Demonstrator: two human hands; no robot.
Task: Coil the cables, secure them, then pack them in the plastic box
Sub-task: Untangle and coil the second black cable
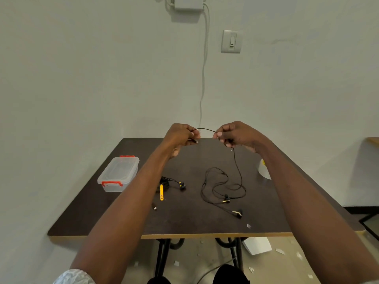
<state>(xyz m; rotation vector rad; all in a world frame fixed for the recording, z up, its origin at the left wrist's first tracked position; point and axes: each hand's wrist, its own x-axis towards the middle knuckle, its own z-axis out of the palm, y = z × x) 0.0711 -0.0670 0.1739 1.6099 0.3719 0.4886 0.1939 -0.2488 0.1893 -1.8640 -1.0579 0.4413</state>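
While both hands' grip pinches the black cable [205, 130], the plastic box [119, 174] sits lidded

On the table [123, 212], the plastic box [118, 174] sits left of the loose cable [222, 187] (coiled cable [165, 184] between them).

The left hand [180, 136] closes over the plug end of the black earphone cable [238, 171], so only a small metal tip shows past the fingers. The right hand [235, 136] hides the stretch of cable passing through it. The left forearm covers most of the second cable bundle [167, 184] beside the yellow tie [161, 192]. The right forearm hides part of a white object [263, 169] on the counter [205, 226]; what it is cannot be told. The grey wall box [188, 4] is cut off by the top edge.
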